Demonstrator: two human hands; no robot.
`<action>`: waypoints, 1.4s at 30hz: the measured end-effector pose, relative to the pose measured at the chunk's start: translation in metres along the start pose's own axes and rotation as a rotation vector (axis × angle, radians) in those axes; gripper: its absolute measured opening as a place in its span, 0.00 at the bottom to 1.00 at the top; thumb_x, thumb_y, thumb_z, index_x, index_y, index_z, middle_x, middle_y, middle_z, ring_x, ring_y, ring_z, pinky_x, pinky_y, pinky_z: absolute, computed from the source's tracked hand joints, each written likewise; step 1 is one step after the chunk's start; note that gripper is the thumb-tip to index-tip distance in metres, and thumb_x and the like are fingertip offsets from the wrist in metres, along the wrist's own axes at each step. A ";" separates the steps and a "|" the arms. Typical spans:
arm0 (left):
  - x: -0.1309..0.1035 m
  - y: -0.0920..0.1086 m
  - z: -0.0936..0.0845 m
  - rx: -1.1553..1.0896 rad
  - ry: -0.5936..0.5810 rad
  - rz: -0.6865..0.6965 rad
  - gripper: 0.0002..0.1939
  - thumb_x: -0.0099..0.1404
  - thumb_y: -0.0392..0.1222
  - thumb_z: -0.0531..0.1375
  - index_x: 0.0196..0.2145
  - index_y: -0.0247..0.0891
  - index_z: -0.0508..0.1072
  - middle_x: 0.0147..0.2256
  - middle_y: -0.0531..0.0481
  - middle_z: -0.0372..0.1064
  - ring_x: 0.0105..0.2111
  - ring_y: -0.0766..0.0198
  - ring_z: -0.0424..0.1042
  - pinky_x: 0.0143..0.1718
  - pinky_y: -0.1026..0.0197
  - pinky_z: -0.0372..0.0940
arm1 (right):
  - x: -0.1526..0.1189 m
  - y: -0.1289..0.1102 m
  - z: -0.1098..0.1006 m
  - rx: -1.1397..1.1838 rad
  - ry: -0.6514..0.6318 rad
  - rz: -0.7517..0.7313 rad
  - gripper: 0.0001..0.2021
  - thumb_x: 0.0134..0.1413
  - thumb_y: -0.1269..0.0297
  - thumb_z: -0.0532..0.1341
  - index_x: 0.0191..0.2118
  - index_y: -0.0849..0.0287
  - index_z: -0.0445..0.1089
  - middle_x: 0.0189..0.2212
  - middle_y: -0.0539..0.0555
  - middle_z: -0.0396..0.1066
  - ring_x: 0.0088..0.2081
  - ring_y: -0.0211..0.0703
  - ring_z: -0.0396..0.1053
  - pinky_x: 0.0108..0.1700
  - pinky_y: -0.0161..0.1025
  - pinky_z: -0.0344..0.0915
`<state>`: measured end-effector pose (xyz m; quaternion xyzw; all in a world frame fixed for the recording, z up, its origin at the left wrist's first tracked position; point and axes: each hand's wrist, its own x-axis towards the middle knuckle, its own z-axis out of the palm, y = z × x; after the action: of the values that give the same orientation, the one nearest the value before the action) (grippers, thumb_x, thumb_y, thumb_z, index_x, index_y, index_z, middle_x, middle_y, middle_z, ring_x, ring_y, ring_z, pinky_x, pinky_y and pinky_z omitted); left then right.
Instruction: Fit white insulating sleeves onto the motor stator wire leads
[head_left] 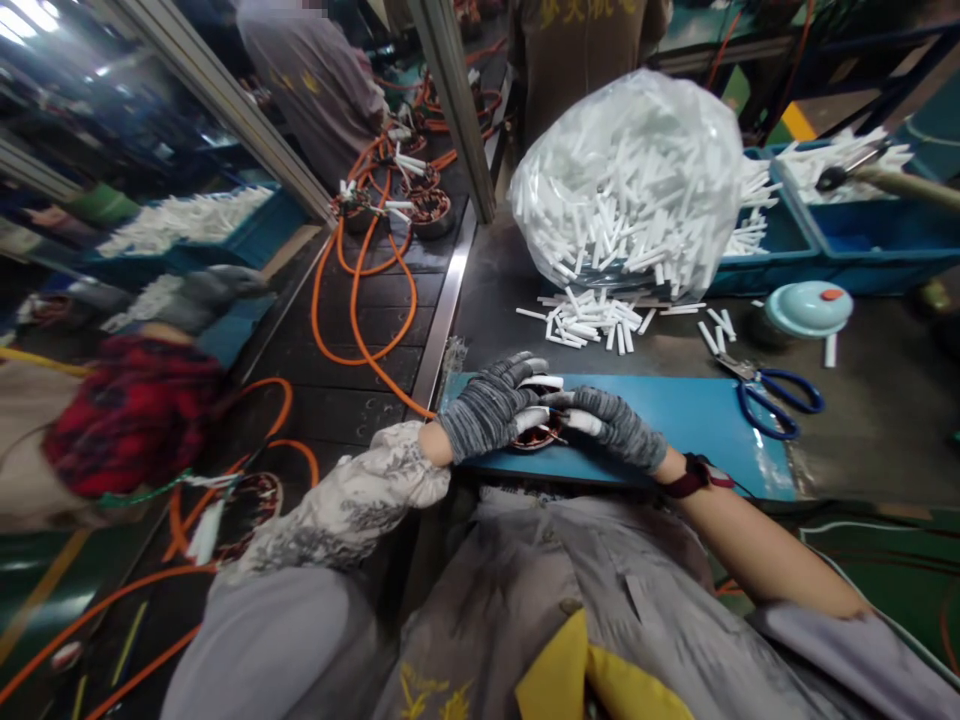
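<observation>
A motor stator [534,438], a ring with copper windings, lies on the blue mat [675,410] in front of me, partly hidden by my fingers. My left hand [491,408], in a grey knit glove, curls over its left side with the thumb in front. From the right, my right hand [619,425], gloved likewise, brings its thumb and fingers together at the stator's top edge. What it pinches there, perhaps a thin lead, is too small to make out. White parts show around both sets of fingertips; I cannot tell sleeve from glove tip everywhere.
Loose white tubes [592,320] lie before a clear bag [630,190] full of them. Blue-handled scissors [776,395] and a light-blue-lidded container [808,310] stand right. Blue bins [885,245] sit behind. Orange hoses [364,300] cross the conveyor at left, where co-workers stand.
</observation>
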<state>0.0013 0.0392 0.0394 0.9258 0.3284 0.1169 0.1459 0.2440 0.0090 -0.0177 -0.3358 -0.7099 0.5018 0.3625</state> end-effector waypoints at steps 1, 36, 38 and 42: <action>-0.001 -0.002 0.002 -0.038 0.007 0.014 0.17 0.73 0.46 0.57 0.54 0.40 0.77 0.61 0.41 0.66 0.64 0.49 0.63 0.67 0.40 0.58 | 0.005 0.002 0.001 0.048 -0.009 0.011 0.19 0.67 0.50 0.60 0.57 0.49 0.75 0.53 0.54 0.77 0.54 0.50 0.74 0.62 0.52 0.66; 0.007 -0.013 0.007 -1.400 -0.028 -0.317 0.29 0.55 0.46 0.70 0.55 0.42 0.74 0.52 0.41 0.74 0.55 0.44 0.74 0.59 0.42 0.65 | 0.031 0.010 0.003 0.380 -0.081 0.104 0.16 0.54 0.52 0.70 0.44 0.57 0.81 0.41 0.54 0.80 0.43 0.47 0.75 0.51 0.48 0.72; 0.007 -0.011 0.006 -1.439 -0.039 -0.334 0.28 0.54 0.46 0.70 0.53 0.41 0.75 0.51 0.41 0.75 0.54 0.44 0.74 0.58 0.42 0.66 | 0.032 0.010 0.004 0.369 -0.086 0.102 0.16 0.54 0.52 0.70 0.44 0.57 0.81 0.41 0.54 0.80 0.43 0.47 0.75 0.50 0.47 0.72; 0.008 -0.012 0.001 -1.351 -0.044 -0.324 0.25 0.56 0.47 0.70 0.51 0.41 0.76 0.52 0.42 0.74 0.56 0.45 0.72 0.60 0.43 0.64 | 0.031 0.005 0.013 0.252 0.015 0.127 0.16 0.54 0.50 0.69 0.40 0.59 0.80 0.36 0.53 0.79 0.38 0.46 0.74 0.43 0.44 0.71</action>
<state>0.0006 0.0526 0.0358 0.5736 0.3145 0.2537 0.7125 0.2177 0.0298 -0.0199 -0.3355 -0.6159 0.6065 0.3746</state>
